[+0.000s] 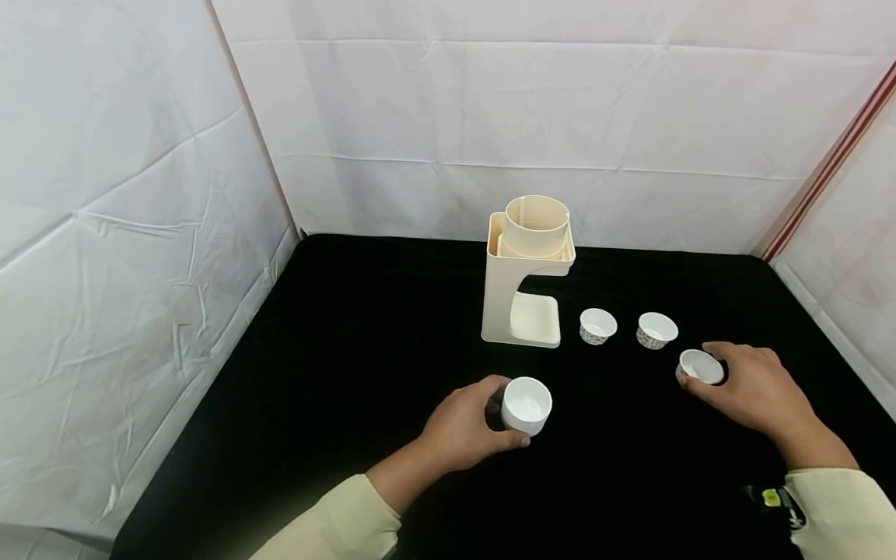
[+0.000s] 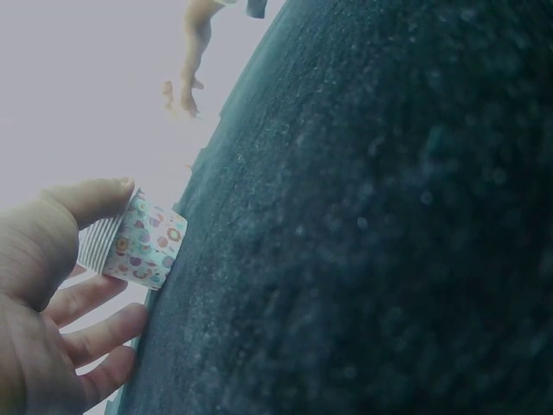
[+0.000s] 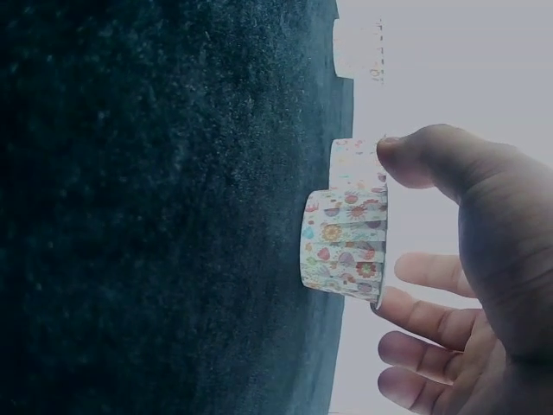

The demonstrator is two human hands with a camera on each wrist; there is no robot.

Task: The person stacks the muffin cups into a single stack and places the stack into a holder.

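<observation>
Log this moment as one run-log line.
left hand: grips near cup | right hand: grips right cup | two spare cups beside cream stand | black table

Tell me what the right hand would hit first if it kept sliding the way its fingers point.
The right hand holds a paper cup and points left. Further along that line, the cup in the left hand looks likeliest, though depth is uncertain.

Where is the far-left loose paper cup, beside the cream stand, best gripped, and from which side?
Probably by its side wall just under the rim, coming from above and in front: the small paper cup stands upright, mouth up, with the cream stand close on its left and another cup to its right.
</observation>
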